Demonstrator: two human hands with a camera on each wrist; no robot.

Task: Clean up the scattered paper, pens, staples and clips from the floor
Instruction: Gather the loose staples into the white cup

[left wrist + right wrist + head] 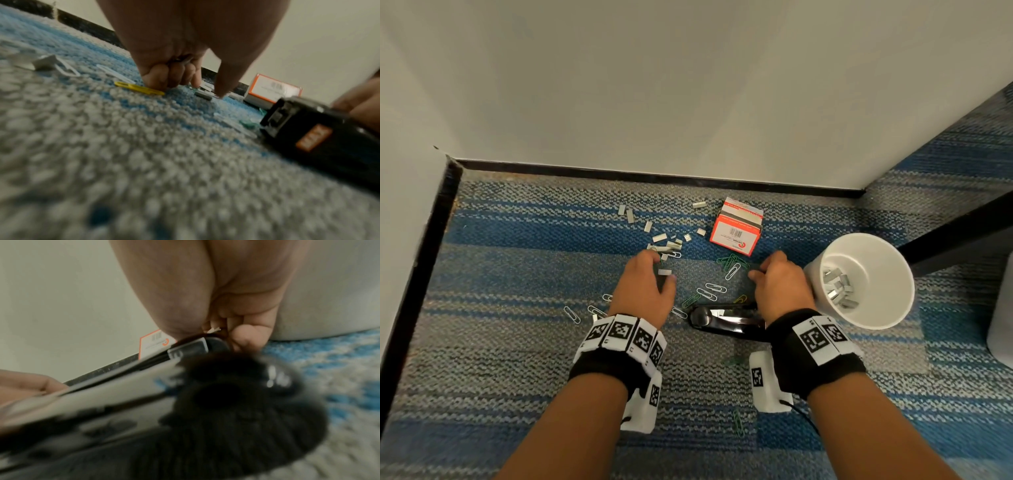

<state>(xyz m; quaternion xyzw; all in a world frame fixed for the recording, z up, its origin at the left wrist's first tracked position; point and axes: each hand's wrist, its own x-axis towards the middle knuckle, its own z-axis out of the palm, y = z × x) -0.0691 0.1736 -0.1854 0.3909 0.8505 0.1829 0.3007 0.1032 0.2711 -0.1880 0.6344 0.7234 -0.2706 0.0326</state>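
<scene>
Silver staple strips (664, 237) lie scattered on the striped carpet, with silver, green and yellow paper clips (710, 291) nearer me. My left hand (654, 270) reaches down at the pile's near edge. Its fingers (164, 76) curl round small metal pieces, seemingly staple strips, while the thumb touches the carpet beside a loose strip (203, 95). A yellow clip (139, 88) lies by the knuckles. My right hand (760, 272) hovers next to green clips (731, 262), its curled fingers (244, 337) pinching a small pale piece, seemingly a staple strip.
A white cup (887, 305) holding staple strips stands right of my right hand. An orange staple box (736, 229) stands open near the wall. A black stapler (722, 320) lies between my wrists. Walls close the far and left sides; dark furniture stands at right.
</scene>
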